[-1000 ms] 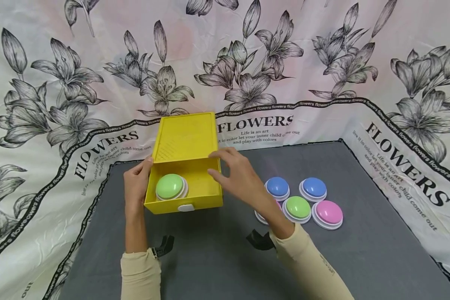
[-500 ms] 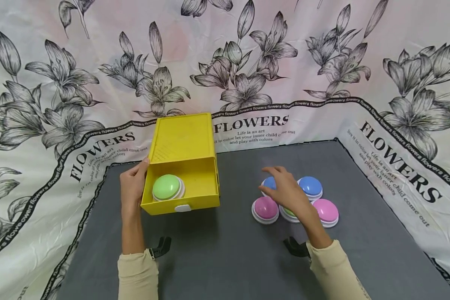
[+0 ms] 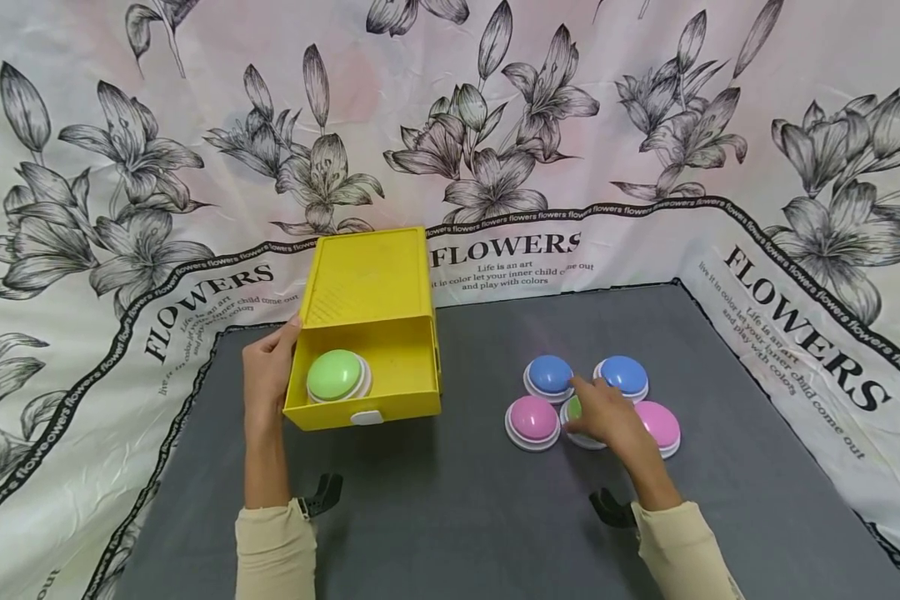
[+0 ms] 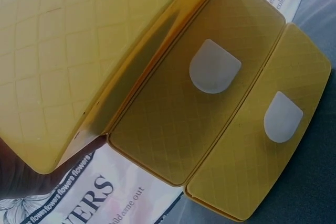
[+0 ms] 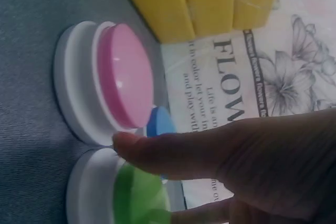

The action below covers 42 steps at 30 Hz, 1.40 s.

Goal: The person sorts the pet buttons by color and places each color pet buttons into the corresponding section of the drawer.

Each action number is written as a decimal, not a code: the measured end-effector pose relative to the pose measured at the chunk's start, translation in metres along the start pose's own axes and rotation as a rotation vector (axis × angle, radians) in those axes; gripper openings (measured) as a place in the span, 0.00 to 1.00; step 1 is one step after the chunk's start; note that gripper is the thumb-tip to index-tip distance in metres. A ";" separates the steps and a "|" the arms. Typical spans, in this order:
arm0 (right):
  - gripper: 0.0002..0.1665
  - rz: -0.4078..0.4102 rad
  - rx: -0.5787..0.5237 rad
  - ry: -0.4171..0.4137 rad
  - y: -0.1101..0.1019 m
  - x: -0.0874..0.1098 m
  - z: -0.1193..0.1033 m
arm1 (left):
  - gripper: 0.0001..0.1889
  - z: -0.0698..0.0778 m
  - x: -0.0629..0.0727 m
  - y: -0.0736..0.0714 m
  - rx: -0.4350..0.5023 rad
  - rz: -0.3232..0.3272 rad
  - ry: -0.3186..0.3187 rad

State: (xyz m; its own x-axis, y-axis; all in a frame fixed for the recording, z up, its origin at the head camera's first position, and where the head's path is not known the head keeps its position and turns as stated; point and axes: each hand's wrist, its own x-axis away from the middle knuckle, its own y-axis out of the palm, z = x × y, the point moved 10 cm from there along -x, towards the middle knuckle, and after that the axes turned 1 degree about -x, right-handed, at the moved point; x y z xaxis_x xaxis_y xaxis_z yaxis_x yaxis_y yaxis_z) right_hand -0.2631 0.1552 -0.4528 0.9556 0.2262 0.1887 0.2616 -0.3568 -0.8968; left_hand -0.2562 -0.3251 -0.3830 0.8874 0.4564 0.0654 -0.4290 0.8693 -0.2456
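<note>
On the left stands a yellow drawer box (image 3: pixel 367 275) with its top drawer (image 3: pixel 405 406) pulled out. My left hand (image 3: pixel 265 371) holds the box by its left side; the left wrist view shows little of that hand. Inside the drawer, toward its left, lies a green dome button (image 3: pixel 334 374) on a white base. Over on the right, my right hand (image 3: pixel 613 417) has its thumb and fingers around another green dome button (image 5: pixel 137 192), which rests on the table and is mostly hidden in the head view. The thumb lies between it and a pink dome button (image 3: pixel 533 418).
Two blue dome buttons (image 3: pixel 551 374) sit behind the green one, and a second pink button (image 3: pixel 658 422) sits to its right, partly covered by the hand. Beneath the open drawer are two shut drawers (image 4: pixel 184 124) with white pulls. A flower-printed cloth (image 3: pixel 480 100) hangs behind the grey table (image 3: pixel 457 525).
My right hand has moved right and down from the box's right side to the green button among the group. My left hand and the box have stayed in place.
</note>
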 end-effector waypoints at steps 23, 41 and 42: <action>0.42 0.026 -0.011 0.066 0.001 0.000 0.007 | 0.27 -0.001 -0.006 0.003 0.054 0.012 -0.010; 0.40 0.168 0.001 -0.081 -0.064 0.027 -0.065 | 0.27 0.003 -0.006 0.001 0.025 0.009 -0.013; 0.40 0.172 -0.001 -0.087 -0.067 0.028 -0.071 | 0.27 0.002 -0.007 0.001 0.022 0.007 -0.014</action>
State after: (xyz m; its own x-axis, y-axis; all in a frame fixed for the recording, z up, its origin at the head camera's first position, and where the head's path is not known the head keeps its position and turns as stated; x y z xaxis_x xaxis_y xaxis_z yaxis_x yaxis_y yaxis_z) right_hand -0.2447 0.1213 -0.3592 0.9710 0.2389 -0.0024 0.0956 -0.3977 -0.9125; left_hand -0.2630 -0.3264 -0.3816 0.8819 0.4651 0.0769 -0.4392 0.8699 -0.2246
